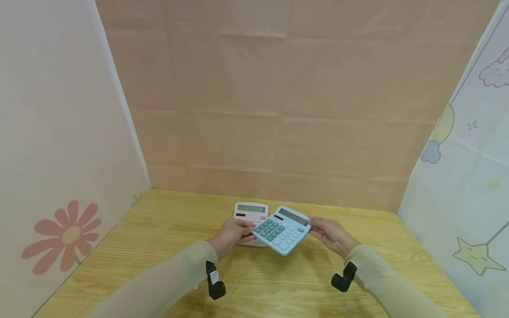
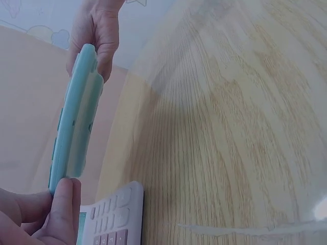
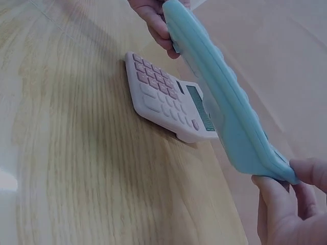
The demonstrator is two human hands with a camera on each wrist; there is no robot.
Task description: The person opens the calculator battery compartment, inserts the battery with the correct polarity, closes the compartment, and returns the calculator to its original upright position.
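Both hands hold a light blue calculator (image 1: 282, 230) up above the table, turned at an angle with its keys facing up toward the head view. My left hand (image 1: 232, 236) pinches its left corner between thumb and fingers. At the opposite corner, by the display, my right hand (image 1: 332, 234) grips the edge. In the right wrist view the blue calculator (image 3: 219, 97) is seen edge-on. Behind and partly below it, a pink and white calculator (image 3: 163, 99) lies keys up on the wood, its display reading 0 in the head view. The left hand overlaps this pink calculator (image 1: 250, 214) there.
The wooden table (image 1: 179, 212) runs back to a tan cloth wall (image 1: 278, 110). Pale printed sheets stand at the left (image 1: 67, 132) and right. A thin pale line (image 1: 233, 287) marks the tabletop near the left forearm. Each wrist wears a small black camera.
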